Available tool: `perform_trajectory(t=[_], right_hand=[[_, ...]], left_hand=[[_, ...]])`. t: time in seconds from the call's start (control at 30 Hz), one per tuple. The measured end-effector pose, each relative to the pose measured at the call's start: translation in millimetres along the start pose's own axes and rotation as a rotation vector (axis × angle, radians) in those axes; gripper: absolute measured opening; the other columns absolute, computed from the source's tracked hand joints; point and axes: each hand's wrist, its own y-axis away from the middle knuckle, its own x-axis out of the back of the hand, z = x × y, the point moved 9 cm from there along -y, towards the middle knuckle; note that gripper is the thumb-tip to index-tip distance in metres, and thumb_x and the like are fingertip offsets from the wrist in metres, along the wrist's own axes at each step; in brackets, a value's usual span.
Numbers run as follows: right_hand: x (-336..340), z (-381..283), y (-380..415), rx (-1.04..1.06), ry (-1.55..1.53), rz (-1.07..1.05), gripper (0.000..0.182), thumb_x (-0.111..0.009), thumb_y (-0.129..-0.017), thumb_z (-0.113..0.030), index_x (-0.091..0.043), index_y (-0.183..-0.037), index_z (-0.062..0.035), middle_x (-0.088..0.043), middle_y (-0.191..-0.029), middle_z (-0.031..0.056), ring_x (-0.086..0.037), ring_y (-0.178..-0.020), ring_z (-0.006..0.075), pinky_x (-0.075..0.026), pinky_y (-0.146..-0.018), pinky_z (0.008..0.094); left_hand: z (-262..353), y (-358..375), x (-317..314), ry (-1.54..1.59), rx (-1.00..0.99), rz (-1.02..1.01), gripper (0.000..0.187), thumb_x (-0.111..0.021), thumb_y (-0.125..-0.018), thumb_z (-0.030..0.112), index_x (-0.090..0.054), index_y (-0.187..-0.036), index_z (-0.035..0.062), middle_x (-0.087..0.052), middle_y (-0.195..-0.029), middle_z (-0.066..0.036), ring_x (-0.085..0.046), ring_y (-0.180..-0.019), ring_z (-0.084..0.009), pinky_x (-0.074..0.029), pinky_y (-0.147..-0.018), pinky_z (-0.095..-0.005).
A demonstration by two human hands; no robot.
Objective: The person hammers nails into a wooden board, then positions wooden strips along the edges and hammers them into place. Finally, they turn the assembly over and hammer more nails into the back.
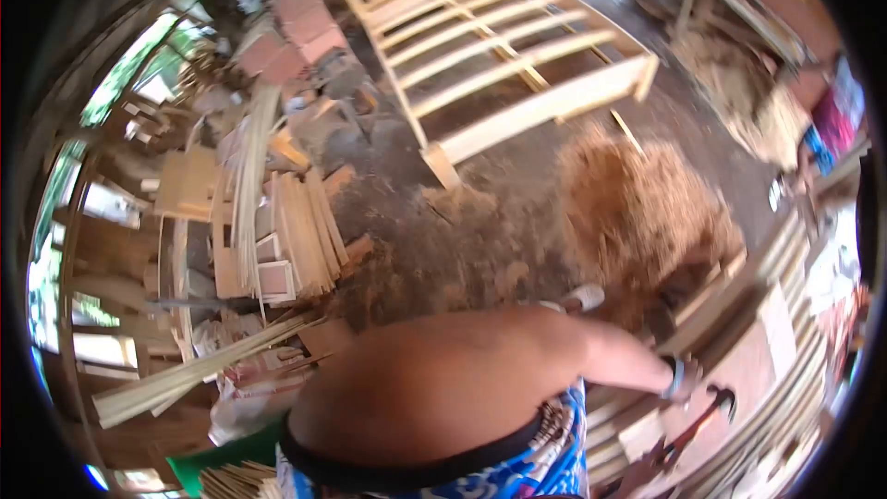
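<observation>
My right arm reaches out to the right, with a light blue band round the wrist. At its end, my right hand (pixel 687 381) is small and blurred, and its fingers do not show clearly. Close beside it lies a claw hammer (pixel 695 432), its dark head toward the hand and its red and black handle slanting down to the left. Under the hammer is a pinkish flat board (pixel 739 377), resting on long wooden strips (pixel 790 337). My left hand is out of view.
A slatted wooden bed frame (pixel 513 127) stands ahead. A large heap of wood shavings (pixel 647 208) lies on the dirt floor right of centre. Stacked boards and strips (pixel 300 231) fill the left side. A person in colourful clothing (pixel 839 111) is at the far right.
</observation>
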Motion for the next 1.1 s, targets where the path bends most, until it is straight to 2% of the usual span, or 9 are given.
perform_trajectory(t=[0.2, 0.27, 0.33, 0.47, 0.8, 0.87, 0.97, 1.03, 1.1], right_hand=[[41, 29, 43, -0.521, -0.327, 0.026, 0.038, -0.058, -0.101, -0.011, -0.066, -0.137, -0.0018, -0.066, -0.076, -0.0030, -0.055, -0.061, 0.0122, -0.042, -0.051, 0.0313], [62, -16, 41, -0.290, 0.042, 0.139, 0.065, -0.068, -0.096, -0.006, -0.049, -0.156, -0.0210, -0.072, -0.076, 0.0129, -0.067, -0.066, 0.0245, -0.054, -0.065, 0.0369], [63, -39, 41, -0.099, -0.080, 0.203, 0.066, -0.069, -0.096, -0.011, -0.047, -0.157, -0.0219, -0.066, -0.073, 0.0205, -0.066, -0.065, 0.0246, -0.052, -0.064, 0.0387], [30, -18, 23, -0.061, -0.066, -0.010, 0.068, -0.066, -0.094, -0.007, -0.045, -0.157, -0.0228, -0.060, -0.071, 0.0211, -0.057, -0.059, 0.0322, -0.049, -0.060, 0.0377], [39, -38, 43, 0.105, -0.199, 0.284, 0.073, -0.067, -0.092, -0.001, -0.043, -0.159, -0.0164, -0.060, -0.073, 0.0231, -0.058, -0.059, 0.0355, -0.049, -0.061, 0.0345], [13, -24, 23, 0.026, -0.136, 0.056, 0.074, -0.066, -0.092, 0.003, -0.042, -0.159, -0.0167, -0.062, -0.077, 0.0241, -0.063, -0.063, 0.0369, -0.051, -0.062, 0.0365], [17, -25, 22, -0.025, -0.038, -0.002, 0.072, -0.064, -0.093, 0.002, -0.043, -0.159, -0.0187, -0.063, -0.079, 0.0257, -0.064, -0.065, 0.0391, -0.051, -0.063, 0.0391], [37, -46, 31, 0.170, -0.137, 0.244, 0.072, -0.065, -0.093, -0.001, -0.044, -0.159, -0.0222, -0.065, -0.081, 0.0277, -0.064, -0.066, 0.0441, -0.052, -0.063, 0.0428], [19, -27, 29, 0.233, -0.141, 0.252, 0.072, -0.065, -0.093, -0.001, -0.045, -0.158, -0.0223, -0.064, -0.079, 0.0267, -0.064, -0.066, 0.0445, -0.051, -0.062, 0.0431]], left_hand=[[-32, 11, 0, -0.028, 0.205, -0.011, 0.061, -0.091, -0.069, 0.047, -0.074, -0.102, -0.0003, -0.076, -0.096, -0.022, -0.076, -0.088, -0.0330, -0.062, -0.078, -0.0415], [-42, 4, 4, -0.032, 0.276, -0.060, 0.064, -0.093, -0.067, 0.050, -0.074, -0.102, -0.0010, -0.077, -0.095, -0.023, -0.077, -0.086, -0.0332, -0.062, -0.077, -0.0414], [-47, -1, -7, -0.128, 0.277, -0.160, 0.070, -0.088, -0.075, 0.051, -0.071, -0.112, -0.0056, -0.073, -0.106, -0.030, -0.073, -0.102, -0.0408, -0.059, -0.092, -0.0443], [-40, 0, -5, -0.195, 0.355, -0.183, 0.070, -0.084, -0.078, 0.051, -0.067, -0.107, -0.0109, -0.071, -0.107, -0.035, -0.070, -0.106, -0.0460, -0.057, -0.093, -0.0468], [-47, 1, -9, -0.169, 0.241, -0.122, 0.068, -0.080, -0.081, 0.051, -0.064, -0.108, -0.0098, -0.069, -0.107, -0.039, -0.068, -0.107, -0.0499, -0.055, -0.094, -0.0493], [-39, 6, -3, -0.188, 0.219, -0.065, 0.068, -0.080, -0.081, 0.051, -0.065, -0.109, -0.0092, -0.068, -0.109, -0.039, -0.068, -0.108, -0.0499, -0.055, -0.096, -0.0493], [-44, 2, -7, -0.125, 0.328, -0.233, 0.070, -0.079, -0.081, 0.052, -0.064, -0.112, -0.0081, -0.066, -0.117, -0.040, -0.064, -0.116, -0.0515, -0.054, -0.099, -0.0498], [-43, 1, -6, -0.156, 0.312, -0.208, 0.070, -0.079, -0.080, 0.053, -0.064, -0.111, -0.0083, -0.066, -0.116, -0.040, -0.064, -0.114, -0.0517, -0.054, -0.099, -0.0503], [-48, 2, -10, -0.196, 0.274, -0.176, 0.072, -0.080, -0.080, 0.055, -0.062, -0.109, -0.0088, -0.067, -0.113, -0.039, -0.066, -0.111, -0.0526, -0.054, -0.098, -0.0518]])
